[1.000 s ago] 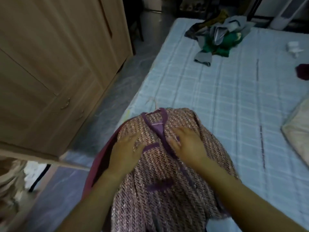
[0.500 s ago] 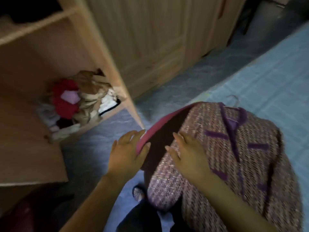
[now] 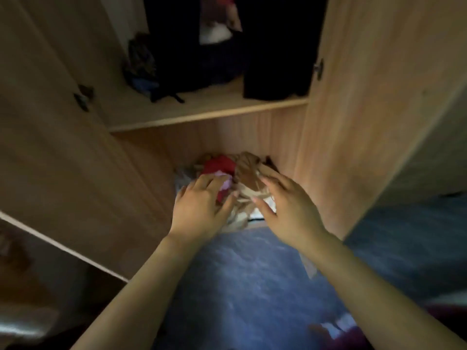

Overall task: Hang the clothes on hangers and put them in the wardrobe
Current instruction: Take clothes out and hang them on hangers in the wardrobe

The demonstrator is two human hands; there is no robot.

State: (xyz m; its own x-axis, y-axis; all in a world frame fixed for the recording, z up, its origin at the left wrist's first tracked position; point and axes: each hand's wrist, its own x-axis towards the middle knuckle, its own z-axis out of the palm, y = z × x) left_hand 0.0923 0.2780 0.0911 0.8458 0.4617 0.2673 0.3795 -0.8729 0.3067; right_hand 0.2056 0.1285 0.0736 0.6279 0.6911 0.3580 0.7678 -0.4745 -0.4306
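Both hands are down in the bottom bay of the wardrobe (image 3: 265, 137), right at the heap of crumpled clothes (image 3: 242, 218). That heap sits on the bay floor just beyond the fingertips, tucked towards the right-hand wall.

The left hand (image 3: 202, 208) lies palm down with fingers spread and thumb swung out to the side. Its fingertips are on a red piece (image 3: 218, 165) and a scrap of pink cloth (image 3: 225, 184). The right hand (image 3: 285, 205) is palm down too, fingers long and fanned, lying across a tan cloth (image 3: 249, 173). Neither hand looks to be pinching anything, and both forearms reach in straight from below with the wrists level.

How will this handle? Soft, light and floppy, I'd say, with several pieces tangled together. Pull one corner and the neighbours may well come along. It looks best to single out one garment and take it at a collar, waistband or shoulder seam, not a fistful from the middle. The tan cloth under the right hand lies on top and seems the easiest pick.

Above the hands a shelf board (image 3: 202, 114) crosses the wardrobe, and dark hanging garments (image 3: 275, 59) drop down to it. Out past the right hand stands an open door (image 3: 379, 97). No hanger shows anywhere, so one would have to be found before anything goes up.
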